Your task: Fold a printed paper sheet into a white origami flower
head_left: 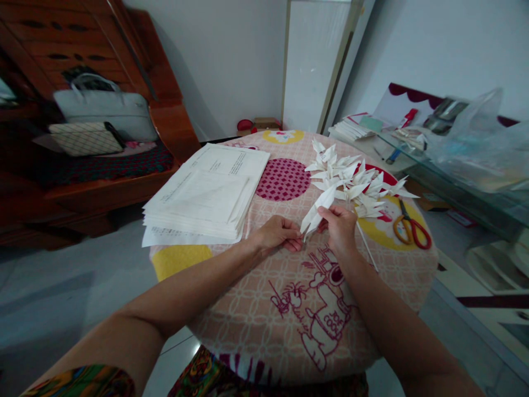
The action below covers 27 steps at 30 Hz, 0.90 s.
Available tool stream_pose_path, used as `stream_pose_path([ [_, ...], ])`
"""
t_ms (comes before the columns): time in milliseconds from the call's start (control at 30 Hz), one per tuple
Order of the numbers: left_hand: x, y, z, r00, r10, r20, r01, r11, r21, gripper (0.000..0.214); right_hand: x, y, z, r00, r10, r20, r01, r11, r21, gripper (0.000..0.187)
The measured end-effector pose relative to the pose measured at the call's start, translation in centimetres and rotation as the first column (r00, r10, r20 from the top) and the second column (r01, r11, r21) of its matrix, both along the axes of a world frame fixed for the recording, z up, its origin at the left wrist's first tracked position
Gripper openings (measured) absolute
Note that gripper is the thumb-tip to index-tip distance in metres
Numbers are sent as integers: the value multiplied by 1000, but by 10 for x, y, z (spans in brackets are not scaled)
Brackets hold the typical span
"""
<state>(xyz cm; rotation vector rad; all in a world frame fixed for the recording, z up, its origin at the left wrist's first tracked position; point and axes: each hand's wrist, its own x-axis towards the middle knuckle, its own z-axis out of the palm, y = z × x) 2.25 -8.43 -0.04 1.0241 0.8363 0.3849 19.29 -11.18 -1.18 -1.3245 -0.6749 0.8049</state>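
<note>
A white folded paper piece [319, 208], long and pointed, is held between my two hands over the round table. My right hand [339, 225] pinches its right side between thumb and fingers. At its lower left end, the curled fingers of my left hand [282, 234] close on the paper's tip. Just beyond lies a pile of folded white paper flowers [351, 175] with pointed petals. Left of my hands rests a thick stack of printed paper sheets [206, 190]. A thin white stick [367, 245] lies beside my right wrist.
Scissors [411, 229] with orange-red handles lie at the table's right. A patterned cloth [256, 309] covers the table. At right stands a glass-topped table [467, 193] with a plastic bag [483, 143] and papers. A wooden bench [173, 124] at left holds a light handbag [107, 113].
</note>
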Motion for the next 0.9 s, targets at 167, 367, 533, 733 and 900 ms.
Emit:
stream_pose_path([
  [167,-2,1,-5,999,-29,-30,31,997,65,16,0,-1,0,1000,1,5,-1,1000,19,20],
  [367,-5,7,-1,999,-38,35,34,992,123,30,-4,-3,1,998,57,22,-58,998,16,22],
  [533,-1,6,-6,996,-26,85,12,987,161,38,-17,-7,2,994,99,47,-100,995,26,24],
  [733,1,4,-15,994,25,110,-42,987,155,35,-22,-8,1,991,127,32,-128,991,34,24],
  [900,2,4,-14,996,60,71,-74,975,209,29,-22,-7,-1,989,145,34,-146,989,19,26],
])
